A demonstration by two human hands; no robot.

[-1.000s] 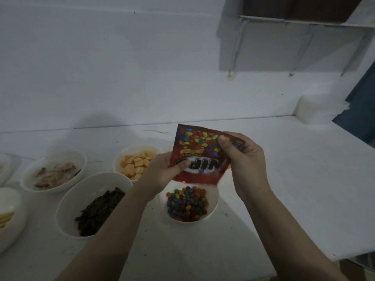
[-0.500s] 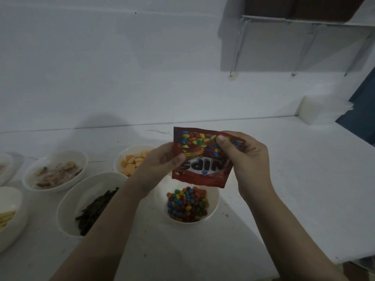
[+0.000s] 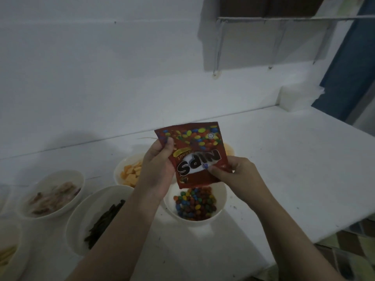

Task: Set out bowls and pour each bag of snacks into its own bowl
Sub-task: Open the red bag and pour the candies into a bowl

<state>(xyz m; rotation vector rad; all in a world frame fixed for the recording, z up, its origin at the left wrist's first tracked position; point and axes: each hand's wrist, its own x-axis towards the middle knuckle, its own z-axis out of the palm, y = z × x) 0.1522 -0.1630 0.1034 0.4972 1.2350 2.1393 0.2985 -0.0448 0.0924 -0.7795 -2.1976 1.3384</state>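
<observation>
A red candy bag (image 3: 194, 153) hangs upside down over a white bowl (image 3: 220, 205) filled with small coloured candies (image 3: 194, 205). My left hand (image 3: 158, 169) pinches the bag's upper left corner with thumb and fingers. My right hand (image 3: 235, 175) pinches its lower right corner near the mouth. The bag's mouth points down, just above the candies. Behind my left hand stands a bowl of orange crackers (image 3: 130, 173), partly hidden. A bowl of dark strips (image 3: 101, 216) sits to the left.
More white bowls line the left side of the white table (image 3: 284, 169): one with pale pieces (image 3: 52, 194), one with yellow sticks (image 3: 8, 256) at the edge. A white box (image 3: 298, 98) stands at the back right by the wall. The table's right edge drops off.
The bag has tilted and risen slightly. My left hand shifted from the bag's lower left up to its top corner, and my right hand dropped from the top to the lower right corner.
</observation>
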